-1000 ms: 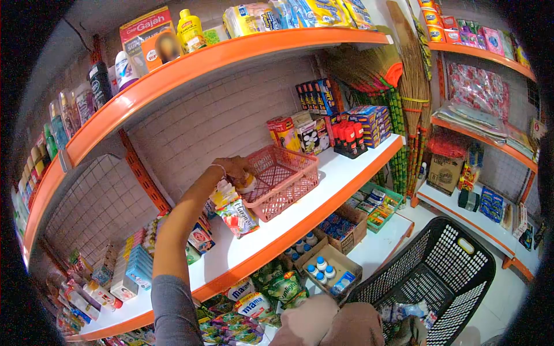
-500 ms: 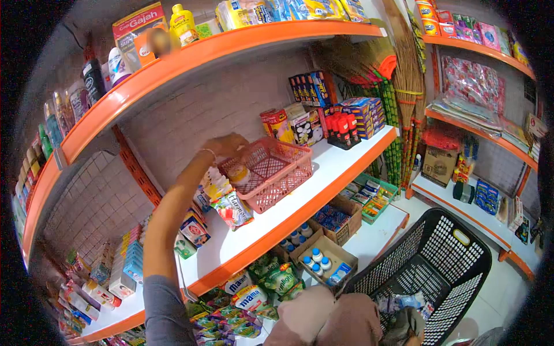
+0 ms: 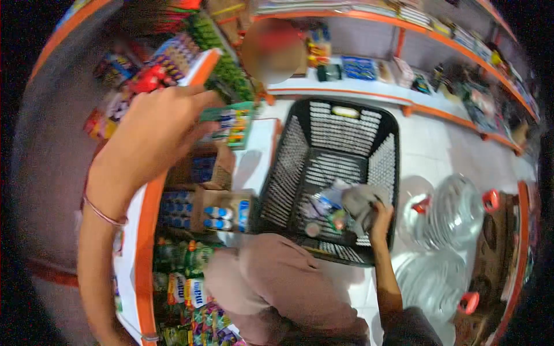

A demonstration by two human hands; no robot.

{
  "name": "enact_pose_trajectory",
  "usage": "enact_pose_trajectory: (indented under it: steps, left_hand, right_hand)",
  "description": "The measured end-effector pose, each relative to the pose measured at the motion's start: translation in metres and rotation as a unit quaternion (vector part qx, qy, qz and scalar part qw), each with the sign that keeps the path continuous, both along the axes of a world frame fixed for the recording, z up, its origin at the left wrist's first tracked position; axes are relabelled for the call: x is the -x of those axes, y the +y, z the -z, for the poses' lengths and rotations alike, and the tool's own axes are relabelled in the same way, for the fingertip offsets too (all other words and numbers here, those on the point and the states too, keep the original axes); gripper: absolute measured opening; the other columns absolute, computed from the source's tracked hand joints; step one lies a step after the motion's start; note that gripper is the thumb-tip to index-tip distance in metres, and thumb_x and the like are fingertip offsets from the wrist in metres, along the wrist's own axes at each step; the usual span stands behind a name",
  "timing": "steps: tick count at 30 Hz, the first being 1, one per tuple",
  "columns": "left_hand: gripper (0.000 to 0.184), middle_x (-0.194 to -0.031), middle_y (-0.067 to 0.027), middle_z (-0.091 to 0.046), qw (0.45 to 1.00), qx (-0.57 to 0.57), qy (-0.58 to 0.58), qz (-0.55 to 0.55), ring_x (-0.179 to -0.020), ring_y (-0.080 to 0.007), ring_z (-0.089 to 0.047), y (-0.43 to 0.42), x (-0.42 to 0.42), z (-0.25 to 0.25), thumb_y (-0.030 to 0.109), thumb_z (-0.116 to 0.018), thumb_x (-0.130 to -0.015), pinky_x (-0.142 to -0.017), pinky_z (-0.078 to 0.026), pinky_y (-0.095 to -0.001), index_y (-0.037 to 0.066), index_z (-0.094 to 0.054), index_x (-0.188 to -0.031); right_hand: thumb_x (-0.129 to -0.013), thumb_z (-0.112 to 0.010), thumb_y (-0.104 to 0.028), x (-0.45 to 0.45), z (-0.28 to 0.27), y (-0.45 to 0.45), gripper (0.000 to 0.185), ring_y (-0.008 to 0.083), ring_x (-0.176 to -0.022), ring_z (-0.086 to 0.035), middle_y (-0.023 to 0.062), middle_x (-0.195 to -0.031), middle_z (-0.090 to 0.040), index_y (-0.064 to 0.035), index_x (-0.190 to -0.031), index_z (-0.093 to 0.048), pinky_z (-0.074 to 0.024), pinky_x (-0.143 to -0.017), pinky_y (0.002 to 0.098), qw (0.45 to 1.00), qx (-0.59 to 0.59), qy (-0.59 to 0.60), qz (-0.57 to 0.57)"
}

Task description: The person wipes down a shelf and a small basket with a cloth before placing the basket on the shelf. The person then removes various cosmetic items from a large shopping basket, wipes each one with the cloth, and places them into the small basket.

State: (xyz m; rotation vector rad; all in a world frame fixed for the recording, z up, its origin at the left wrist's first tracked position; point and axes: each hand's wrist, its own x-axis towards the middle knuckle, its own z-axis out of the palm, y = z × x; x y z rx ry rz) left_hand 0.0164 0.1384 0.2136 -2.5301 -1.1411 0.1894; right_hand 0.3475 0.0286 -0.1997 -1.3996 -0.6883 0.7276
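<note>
My left hand [image 3: 153,124], a bracelet on its wrist, hangs in front of the shelf near the green basket [image 3: 238,124]. Its blurred fingers point right and look apart, with nothing visible between them. Low on the right, my right hand [image 3: 380,222] reaches over the near right side of a large black plastic basket [image 3: 271,216]. Its fingers close on a bunched grey cloth [image 3: 360,202]. Beside the cloth, small plastic packs [image 3: 326,202] and a round, pale item [image 3: 312,229] lie in the basket.
Cartons of blue-capped bottles [image 3: 218,218] stand on the lower left shelf [image 3: 254,167], with mama packs [image 3: 196,293] nearer me. Large clear water bottles [image 3: 456,210] lie on the floor to the right. A stocked shelf [image 3: 346,86] runs across the back.
The view has swung right and down onto the black basket. My left hand has left the pink basket, which is out of clear sight. My right hand has come into view.
</note>
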Motion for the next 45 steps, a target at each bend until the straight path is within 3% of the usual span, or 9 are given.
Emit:
enact_pose_trajectory:
  steps: [4,7,13,17,23,26,27,35,45]
  left_hand:
    - [0.03,-0.106,-0.0161,-0.07,0.978,0.013,-0.184,0.1,-0.092,-0.0381,-0.067,-0.018,-0.071,0.053,0.025,-0.069,-0.09,-0.078,-0.054,-0.0468,0.01,-0.066,-0.116]
    - [0.033,-0.114,-0.0166,-0.069,0.925,0.089,-0.357,0.092,-0.1,-0.0362,-0.068,-0.03,-0.086,0.101,0.025,-0.07,-0.091,-0.084,-0.054,-0.0421,0.009,-0.066,-0.119]
    - [0.032,-0.115,-0.02,-0.065,0.931,0.174,-0.318,-0.048,-0.104,-0.0409,-0.064,-0.022,-0.043,0.23,0.018,-0.068,-0.09,-0.087,-0.052,-0.0473,0.002,-0.063,-0.117]
    - [0.038,-0.122,-0.022,-0.063,0.917,0.228,-0.316,-0.081,-0.111,-0.0415,-0.061,-0.022,-0.027,0.245,0.018,-0.069,-0.09,-0.096,-0.049,-0.0456,0.001,-0.06,-0.124]
    - [0.043,-0.132,-0.0227,-0.058,0.902,0.234,-0.353,-0.085,-0.121,-0.041,-0.057,-0.027,-0.039,0.235,0.022,-0.068,-0.092,-0.103,-0.046,-0.0443,0.001,-0.058,-0.129]
    - [0.044,-0.135,-0.0222,-0.057,0.9,0.24,-0.351,-0.102,-0.123,-0.0406,-0.056,-0.031,-0.038,0.227,0.023,-0.067,-0.093,-0.104,-0.046,-0.0449,0.002,-0.058,-0.13]
    - [0.044,-0.135,-0.0221,-0.056,0.9,0.24,-0.348,-0.103,-0.124,-0.0406,-0.056,-0.031,-0.038,0.225,0.023,-0.066,-0.093,-0.104,-0.046,-0.0451,0.002,-0.057,-0.131]
    - [0.045,-0.136,-0.024,-0.055,0.908,0.26,-0.313,-0.097,-0.127,-0.04,-0.054,-0.033,-0.039,0.227,0.025,-0.065,-0.093,-0.105,-0.046,-0.0459,-0.001,-0.056,-0.13]
    - [0.035,-0.111,-0.0181,-0.059,0.918,0.171,-0.353,-0.055,-0.105,-0.0336,-0.065,-0.027,-0.046,0.26,0.021,-0.071,-0.086,-0.087,-0.056,-0.0423,0.0,-0.06,-0.111]
  right_hand:
    - [-0.098,-0.055,-0.043,-0.001,-0.073,0.044,0.048,0.0306,-0.096,-0.068,0.02,-0.101,-0.072,0.0004,-0.107,-0.071,-0.0505,-0.09,0.038,0.966,0.053,-0.215,-0.131]
    - [-0.092,-0.041,-0.075,0.002,-0.079,0.07,0.078,0.0408,-0.077,-0.07,0.0234,-0.079,-0.07,-0.0053,-0.091,-0.076,-0.0548,-0.077,0.0482,0.825,0.311,-0.353,-0.314]
    - [-0.092,-0.06,-0.038,0.052,0.133,0.092,0.034,0.0347,-0.086,-0.071,0.0166,-0.094,-0.073,-0.0073,-0.1,-0.073,-0.0565,-0.075,0.0472,0.582,0.086,-0.566,-0.577]
    - [-0.092,-0.059,-0.025,0.103,0.198,0.073,0.03,0.0316,-0.095,-0.07,0.0153,-0.102,-0.071,-0.0113,-0.118,-0.067,-0.0566,-0.079,0.0467,0.374,0.154,-0.649,-0.645]
    - [-0.099,-0.047,-0.025,0.109,0.284,0.034,0.038,0.0291,-0.093,-0.069,0.0157,-0.105,-0.069,-0.0136,-0.134,-0.054,-0.055,-0.081,0.0429,0.5,0.115,-0.599,-0.615]
    - [-0.102,-0.042,-0.032,0.09,0.326,0.033,0.045,0.0345,-0.085,-0.07,0.0193,-0.11,-0.067,-0.0117,-0.142,-0.042,-0.0574,-0.075,0.0479,0.424,0.138,-0.613,-0.652]
    - [-0.103,-0.041,-0.034,0.09,0.254,0.031,0.049,0.0351,-0.081,-0.07,0.0239,-0.108,-0.066,-0.0109,-0.146,-0.037,-0.0572,-0.071,0.0464,0.6,0.227,-0.46,-0.613]
    - [-0.099,-0.043,-0.055,0.07,0.305,0.025,0.064,0.0398,-0.079,-0.069,0.0298,-0.105,-0.066,-0.0082,-0.144,-0.039,-0.0558,-0.069,0.0531,0.637,0.146,-0.523,-0.548]
    - [-0.085,-0.063,-0.037,0.06,0.222,0.042,0.056,0.0417,-0.079,-0.067,0.0281,-0.094,-0.066,-0.0026,-0.128,-0.054,-0.0548,-0.067,0.0493,0.617,0.242,-0.521,-0.537]
